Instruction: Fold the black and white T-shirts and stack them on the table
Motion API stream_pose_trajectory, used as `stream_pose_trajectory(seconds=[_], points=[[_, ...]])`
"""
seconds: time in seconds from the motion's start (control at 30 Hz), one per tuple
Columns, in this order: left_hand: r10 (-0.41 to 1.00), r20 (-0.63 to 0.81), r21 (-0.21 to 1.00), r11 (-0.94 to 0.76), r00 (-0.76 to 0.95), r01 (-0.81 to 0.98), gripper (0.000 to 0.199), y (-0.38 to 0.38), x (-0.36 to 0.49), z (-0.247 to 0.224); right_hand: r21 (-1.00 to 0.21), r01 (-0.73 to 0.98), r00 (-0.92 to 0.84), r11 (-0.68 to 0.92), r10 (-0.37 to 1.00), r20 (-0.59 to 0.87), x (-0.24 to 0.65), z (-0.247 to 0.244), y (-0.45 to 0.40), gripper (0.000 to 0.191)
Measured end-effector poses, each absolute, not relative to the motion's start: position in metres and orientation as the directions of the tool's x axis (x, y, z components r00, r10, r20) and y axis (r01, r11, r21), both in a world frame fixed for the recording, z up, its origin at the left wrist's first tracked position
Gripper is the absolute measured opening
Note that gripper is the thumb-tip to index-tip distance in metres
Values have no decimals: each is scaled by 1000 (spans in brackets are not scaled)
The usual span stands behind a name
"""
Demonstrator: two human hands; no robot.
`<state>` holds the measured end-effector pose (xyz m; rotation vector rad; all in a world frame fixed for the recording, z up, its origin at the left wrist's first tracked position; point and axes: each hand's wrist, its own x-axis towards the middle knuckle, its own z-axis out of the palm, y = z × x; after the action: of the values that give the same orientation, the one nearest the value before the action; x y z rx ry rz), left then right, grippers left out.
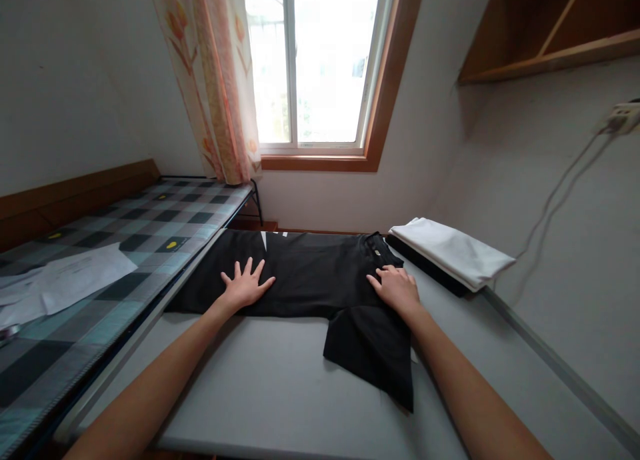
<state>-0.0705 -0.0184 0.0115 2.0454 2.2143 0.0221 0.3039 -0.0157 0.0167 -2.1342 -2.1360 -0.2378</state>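
Note:
A black garment (310,273) with small white marks at its far edge lies folded lengthwise across the pale table (270,387). Its collar is at the right, and a sleeve sticks out toward me below it. My left hand (245,283) rests flat on the left part of the cloth, fingers spread, holding nothing. Near the collar, my right hand (397,288) lies on the garment with its fingers extended and slightly apart. Just beyond it to the right, a folded white cloth (450,250) sits on top of a folded black one (430,268).
A bed with a checked cover (125,247) stands along the left, with white papers (75,280) on it. Behind are a curtain (220,80) and a window (330,60). A wooden shelf (550,63) and a socket with a cable (623,119) are on the right wall.

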Motion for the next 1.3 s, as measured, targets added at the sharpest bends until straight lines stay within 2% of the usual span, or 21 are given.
stream_pose_trajectory(seconds=[0.17,0.4,0.53,0.63,0.73,0.83,0.93,1.3], points=[[998,8,107,60,-61,993,75,-7,-75,3,-47,998,-20,30,978,206,307,-1,-4,53],[993,114,112,8,-21,994,63,3,-83,-5,-110,993,-10,35,975,221,310,-13,4,53],[980,186,102,-87,67,991,56,-2,-81,-4,-124,990,-27,60,967,252,311,-11,2,50],[957,229,108,-205,176,973,52,-6,-77,-2,-157,982,-43,104,936,349,314,-9,1,45],[926,219,127,-339,307,932,51,-9,-72,-1,-186,968,-81,171,908,411,317,-8,1,42],[908,184,147,-403,376,903,51,-11,-70,-2,-189,968,-97,168,937,336,317,-11,1,44],[909,181,153,-403,375,902,52,-11,-70,-2,-169,975,-96,146,957,274,316,-13,1,46],[907,189,165,-407,376,899,52,-11,-70,-2,-229,961,-86,155,955,284,321,-14,3,42]])
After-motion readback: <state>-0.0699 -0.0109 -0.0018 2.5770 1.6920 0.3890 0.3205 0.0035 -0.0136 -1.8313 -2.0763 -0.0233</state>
